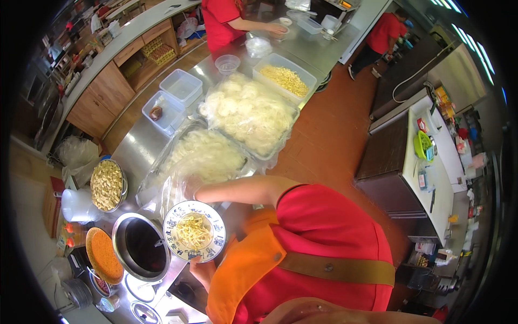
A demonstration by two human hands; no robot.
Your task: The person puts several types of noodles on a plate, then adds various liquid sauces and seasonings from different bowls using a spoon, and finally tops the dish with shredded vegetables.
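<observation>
My left hand (pixel 202 272) grips the near rim of a round plate (pixel 171 220) with blue printed decoration and characters. Pale bean sprouts (pixel 195 231) lie heaped in the middle of it. Just beyond the plate, my right hand (pixel 192 188) reaches in at the edge of a plastic-lined tray of pale, translucent noodles (pixel 206 156). Clear film and blur veil its fingers, so their grip does not show. A second tray (pixel 249 115), heaped with whitish food under clear plastic, adjoins the first.
By the plate stand a steel pot of dark liquid (pixel 143 247), an orange-red sauce bowl (pixel 104 255) and a bowl of beige chunks (pixel 107 185). Farther along are plastic tubs (pixel 182 86) and a bin of yellow sprouts (pixel 285 80). A co-worker's hand (pixel 277 28) touches a small bowl.
</observation>
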